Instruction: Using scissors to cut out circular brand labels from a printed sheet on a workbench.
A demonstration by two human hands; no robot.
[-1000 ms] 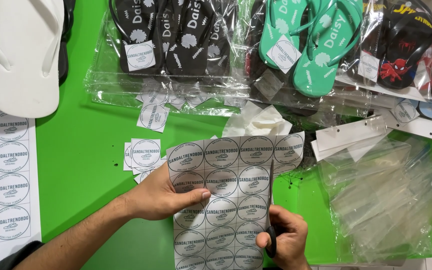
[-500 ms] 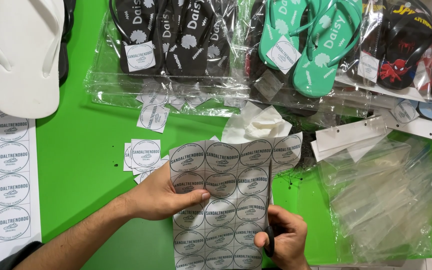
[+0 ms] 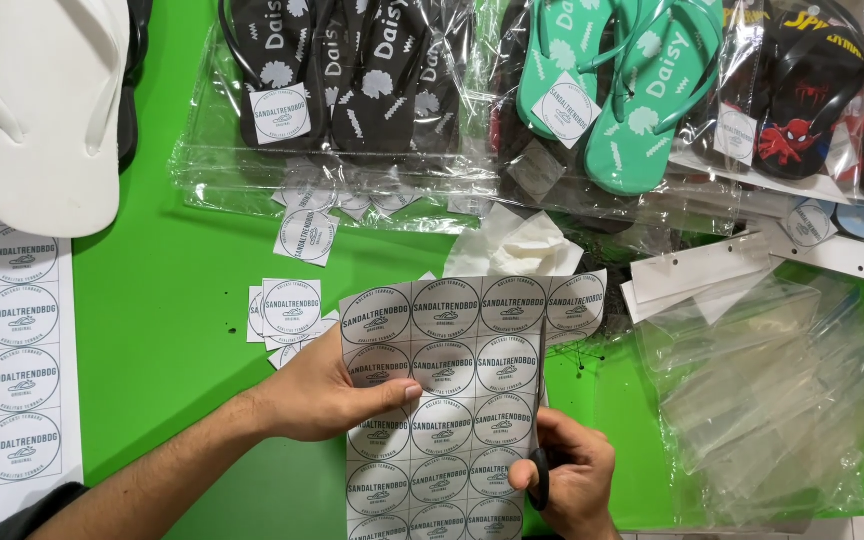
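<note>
Near the bottom centre of the green worktop (image 3: 172, 300), the label sheet (image 3: 452, 400) is held up off the surface, its long axis running from the lower edge of the view away from the person, with the top row of round labels tipped slightly to the right. The left hand (image 3: 327, 395) pinches the sheet's left edge, thumb on the printed face and fingers behind. The right hand (image 3: 567, 470) is closed around the dark handles of scissors (image 3: 540, 478) at the sheet's right edge; the blades are hidden behind the paper, though a straight edge runs up the sheet from there.

Against the picture half a second ago, both hands and the sheet sit in nearly the same place; the sheet has barely shifted.

Just left of the sheet lie a few cut labels (image 3: 287, 308). A second, uncut sheet (image 3: 7, 330) lies flat at the far left, below a white sandal (image 3: 47, 110). Along the far edge, bagged black sandals (image 3: 342, 70) and bagged teal sandals (image 3: 617, 90) lie side by side. A stack of clear bags (image 3: 772, 390) sits to the right, and crumpled white paper (image 3: 517, 245) lies just beyond the sheet's top.
</note>
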